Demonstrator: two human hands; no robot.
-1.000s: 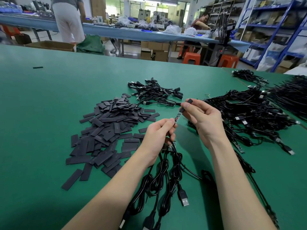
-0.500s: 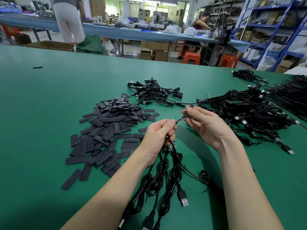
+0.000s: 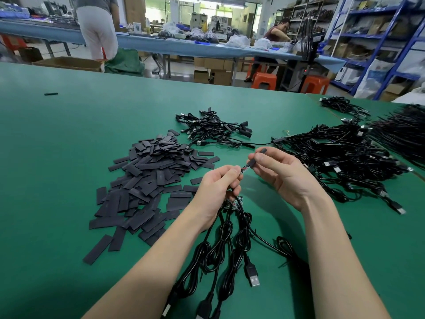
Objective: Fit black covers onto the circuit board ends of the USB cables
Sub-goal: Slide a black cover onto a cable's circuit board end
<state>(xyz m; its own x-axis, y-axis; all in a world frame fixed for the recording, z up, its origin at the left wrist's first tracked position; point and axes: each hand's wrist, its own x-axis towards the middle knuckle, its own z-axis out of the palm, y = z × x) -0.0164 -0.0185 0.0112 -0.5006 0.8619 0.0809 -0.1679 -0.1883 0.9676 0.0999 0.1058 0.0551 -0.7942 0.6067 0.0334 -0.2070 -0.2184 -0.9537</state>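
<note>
Right hand point(image 3: 282, 174) pinches flat black cover point(image 3: 257, 157) onto circuit board point(image 3: 245, 168); left hand point(image 3: 216, 189) grips cables point(image 3: 220, 240).

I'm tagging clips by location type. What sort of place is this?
Most likely an electronics assembly workshop. A green worktable holds a pile of black covers and heaps of USB cables, blue storage racks line the right side, and another person works at a long bench behind.

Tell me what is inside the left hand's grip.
The left hand holds a bunch of black USB cables; one bare circuit board pokes out toward the right hand. Other board ends are mostly hidden under its fingers.
</note>
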